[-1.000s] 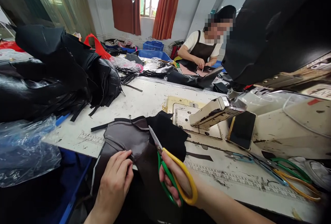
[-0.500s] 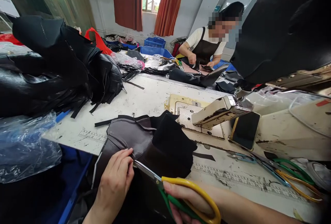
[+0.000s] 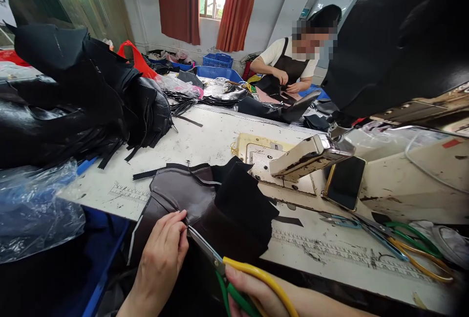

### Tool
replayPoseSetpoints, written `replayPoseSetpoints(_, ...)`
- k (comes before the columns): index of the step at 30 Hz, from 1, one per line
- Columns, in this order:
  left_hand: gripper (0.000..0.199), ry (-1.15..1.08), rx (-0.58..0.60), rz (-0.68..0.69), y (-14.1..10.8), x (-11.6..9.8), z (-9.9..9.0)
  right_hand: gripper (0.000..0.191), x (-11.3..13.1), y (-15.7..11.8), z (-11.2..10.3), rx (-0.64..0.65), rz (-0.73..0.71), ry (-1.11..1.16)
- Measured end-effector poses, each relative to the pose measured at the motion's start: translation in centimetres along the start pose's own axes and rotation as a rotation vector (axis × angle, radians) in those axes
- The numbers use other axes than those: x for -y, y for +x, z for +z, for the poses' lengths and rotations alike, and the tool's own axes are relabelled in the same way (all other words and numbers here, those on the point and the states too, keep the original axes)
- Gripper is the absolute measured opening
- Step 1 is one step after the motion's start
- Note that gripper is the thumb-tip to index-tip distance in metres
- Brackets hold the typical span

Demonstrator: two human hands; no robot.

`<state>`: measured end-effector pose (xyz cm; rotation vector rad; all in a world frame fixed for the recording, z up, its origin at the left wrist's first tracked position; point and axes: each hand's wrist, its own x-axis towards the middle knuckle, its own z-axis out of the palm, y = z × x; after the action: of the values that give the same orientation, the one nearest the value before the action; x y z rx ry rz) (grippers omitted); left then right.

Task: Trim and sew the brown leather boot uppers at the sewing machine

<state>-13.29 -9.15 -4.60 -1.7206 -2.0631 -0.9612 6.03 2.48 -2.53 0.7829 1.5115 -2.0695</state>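
Observation:
A dark brown leather piece [image 3: 179, 187] with black fabric flaps lies at the table's front edge, partly hanging over it. My left hand [image 3: 161, 253] pinches its near edge between thumb and fingers. In my right hand [image 3: 249, 287] are scissors [image 3: 210, 253] with one yellow and one green handle, my fingers in the loops. Their blades point up and left, with the tips at the leather beside my left fingertips. The blades look nearly together; whether leather lies between them I cannot make out.
A sewing machine [image 3: 311, 156] stands right of the leather, a phone [image 3: 345, 182] beside it. More scissors [image 3: 414, 248] lie at right. Stacked black leather pieces [image 3: 91, 97] fill the left, above a plastic bag [image 3: 40, 209]. Across the table a co-worker [image 3: 286, 68] handles dark material.
The scissors have shifted slightly left and down, and the blades have turned steeper, tips still by my left fingers. My left hand keeps its pinch. The co-worker's hands have come closer together.

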Motion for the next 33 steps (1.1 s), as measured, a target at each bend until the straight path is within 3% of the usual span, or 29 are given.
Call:
replayPoseSetpoints(8, 0.013, -0.033, 0.033, -0.015, -0.1, 0.3, -0.1, 0.082, -1.4, 0.4, 0.4, -0.043, -0.023, 0.013)
replayPoseSetpoints(13, 0.016, -0.071, 0.050, 0.000, 0.0, 0.3, -0.5, 0.077, -2.7, 0.7, 0.7, -0.053, -0.113, 0.054)
replayPoseSetpoints(17, 0.027, -0.042, 0.027, 0.014, -0.1, 0.4, -0.5, 0.076, -2.6, 0.6, 0.8, -0.066, -0.170, -0.009)
replayPoseSetpoints(33, 0.023, -0.060, 0.040, -0.003, -0.2, 1.1, -0.6, 0.081, -2.8, 1.3, 1.5, -0.085, -0.223, -0.075)
